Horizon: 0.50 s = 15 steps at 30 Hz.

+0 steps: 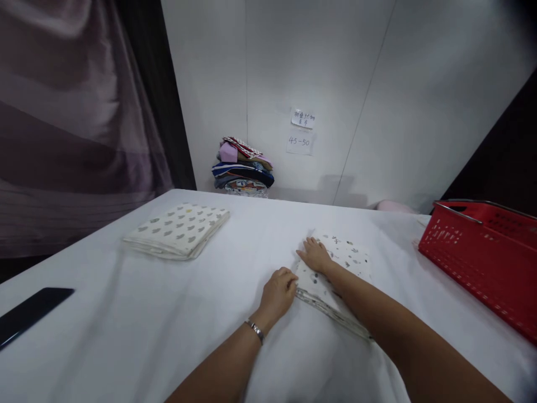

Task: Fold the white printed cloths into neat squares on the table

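Observation:
A folded white cloth (352, 260) with small dark prints lies in front of me, its layered edge toward me. My right hand (315, 256) rests on top near its left side, palm down with the fingers stretched out. At the near left corner of the same cloth, my left hand (277, 291) has its fingers curled in and pinched on the edge. A metal-banded bracelet (254, 330) circles the left wrist. Farther left lies another folded cloth (178, 229), cream with grey leaf-like prints, apart from both hands. My right forearm hides part of the nearer cloth.
A white-covered table (168, 313) spreads under everything. A red plastic basket (482, 263) stands at the right, a dark flat device (31, 313) at the left edge. Behind, a stack of folded fabrics (243, 168) sits by the wall beside paper notes (300, 140). A curtain (71, 123) hangs left.

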### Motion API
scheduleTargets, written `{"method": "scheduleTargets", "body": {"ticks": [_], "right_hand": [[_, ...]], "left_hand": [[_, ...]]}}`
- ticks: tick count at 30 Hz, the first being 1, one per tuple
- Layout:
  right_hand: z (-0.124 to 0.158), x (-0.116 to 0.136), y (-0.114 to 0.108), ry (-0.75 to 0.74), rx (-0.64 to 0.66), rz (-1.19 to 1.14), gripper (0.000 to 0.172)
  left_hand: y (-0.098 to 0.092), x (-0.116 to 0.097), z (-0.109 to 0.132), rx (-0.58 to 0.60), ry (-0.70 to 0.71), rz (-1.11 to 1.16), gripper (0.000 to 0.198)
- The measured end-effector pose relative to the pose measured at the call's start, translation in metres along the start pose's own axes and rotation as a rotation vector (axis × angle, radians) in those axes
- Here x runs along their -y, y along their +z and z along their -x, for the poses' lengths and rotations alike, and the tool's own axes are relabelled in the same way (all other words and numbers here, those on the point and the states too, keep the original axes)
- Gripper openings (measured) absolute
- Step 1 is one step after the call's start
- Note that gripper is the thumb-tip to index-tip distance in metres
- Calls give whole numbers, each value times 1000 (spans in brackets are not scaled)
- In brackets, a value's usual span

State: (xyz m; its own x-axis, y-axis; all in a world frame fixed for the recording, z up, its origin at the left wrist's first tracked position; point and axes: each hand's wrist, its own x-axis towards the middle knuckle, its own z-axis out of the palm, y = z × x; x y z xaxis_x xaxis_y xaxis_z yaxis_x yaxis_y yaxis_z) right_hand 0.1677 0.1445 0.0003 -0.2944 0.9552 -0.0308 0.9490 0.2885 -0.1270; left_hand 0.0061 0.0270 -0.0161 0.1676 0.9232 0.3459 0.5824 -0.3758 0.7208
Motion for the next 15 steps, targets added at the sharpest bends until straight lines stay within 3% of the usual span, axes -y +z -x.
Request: {"method": "scheduleTargets", "body": {"ticks": [4, 11, 15], "right_hand": [[-2, -3, 4, -7, 9, -4, 63], [-31, -21, -19, 77, -8, -9, 66], [-41, -29, -11, 107, 28, 15, 64]], "left_hand": [[0, -1, 0, 1, -1, 14, 25], [-3, -6, 1, 16, -41, 31, 25], [-2, -4, 1, 20, -44, 34, 25]]}}
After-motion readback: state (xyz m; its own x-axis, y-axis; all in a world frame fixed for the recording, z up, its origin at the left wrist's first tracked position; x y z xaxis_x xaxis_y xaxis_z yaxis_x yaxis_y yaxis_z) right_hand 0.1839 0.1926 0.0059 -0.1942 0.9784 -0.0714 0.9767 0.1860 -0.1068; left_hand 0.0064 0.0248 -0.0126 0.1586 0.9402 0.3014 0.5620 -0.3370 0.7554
